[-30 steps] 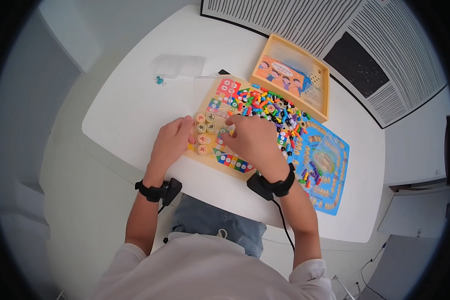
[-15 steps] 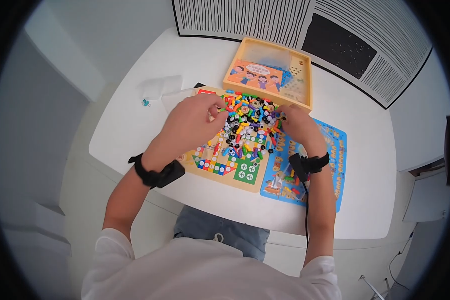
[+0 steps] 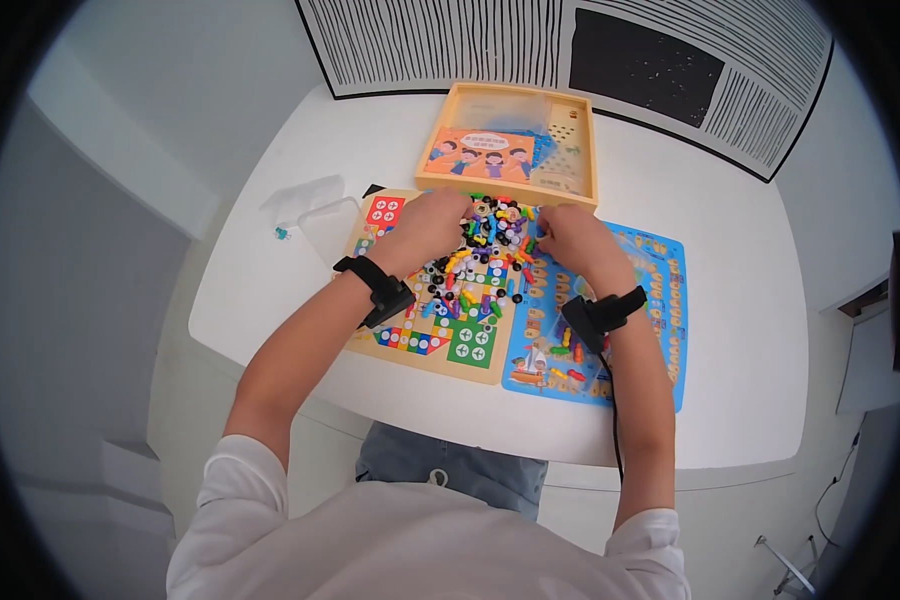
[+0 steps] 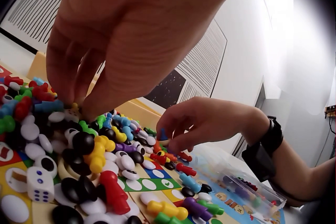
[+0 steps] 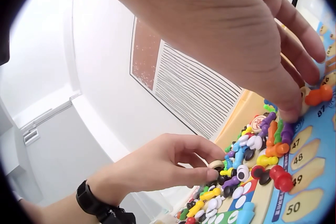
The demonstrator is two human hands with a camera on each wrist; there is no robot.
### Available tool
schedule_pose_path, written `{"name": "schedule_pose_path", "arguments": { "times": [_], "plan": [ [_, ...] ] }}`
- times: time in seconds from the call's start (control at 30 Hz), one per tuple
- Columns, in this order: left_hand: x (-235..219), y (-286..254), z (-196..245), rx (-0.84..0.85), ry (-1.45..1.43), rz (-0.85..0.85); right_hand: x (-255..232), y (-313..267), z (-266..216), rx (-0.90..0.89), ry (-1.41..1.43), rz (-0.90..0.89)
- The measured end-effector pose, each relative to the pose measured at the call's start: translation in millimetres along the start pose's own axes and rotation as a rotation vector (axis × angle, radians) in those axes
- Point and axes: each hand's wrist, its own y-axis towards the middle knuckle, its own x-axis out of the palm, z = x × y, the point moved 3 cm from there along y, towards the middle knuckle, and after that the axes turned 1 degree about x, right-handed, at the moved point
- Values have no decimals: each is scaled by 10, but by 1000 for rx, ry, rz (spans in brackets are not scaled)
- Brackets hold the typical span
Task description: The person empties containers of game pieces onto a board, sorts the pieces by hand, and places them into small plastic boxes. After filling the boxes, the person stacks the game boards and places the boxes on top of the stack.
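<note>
Smooth plastic pegs (image 4: 98, 153) and glossy rounded counters (image 4: 83, 142) lie jumbled on the flat printed board (image 3: 475, 343). Over it, the left hand (image 3: 430, 228) pinches a wooden disc (image 5: 216, 165); by its right edge, the right hand (image 3: 582, 240) has bent fingers, grip unclear. Behind the board sits a shallow wooden box (image 3: 591, 150).

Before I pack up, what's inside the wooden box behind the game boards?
The wooden box holds an orange booklet, a blue piece peeking past its edge, and translucent plastic behind. The booklet hides whatever lies beneath it.
</note>
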Motion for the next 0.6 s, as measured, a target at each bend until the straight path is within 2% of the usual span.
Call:
{"name": "schedule_pose_path", "arguments": {
  "times": [0.23,0.33,0.4,0.53,0.6],
  "plan": [
    [-44,-2,60,-30,31,-9,16,50,-9,-3,-96,-6],
    [-157,-116,141,2,48,81,-33,50,-35,51,-120,-44],
    [-234,-290,249,112,-56,274,-54,43,-39,43,-128,-14],
    [-280,-573,397,68,-178,251,-86,70,-55,79,-78,-46],
    [-248,-550,348,-14,-163,166,-79,80,-61,90,-33,-15]
  ]
}}
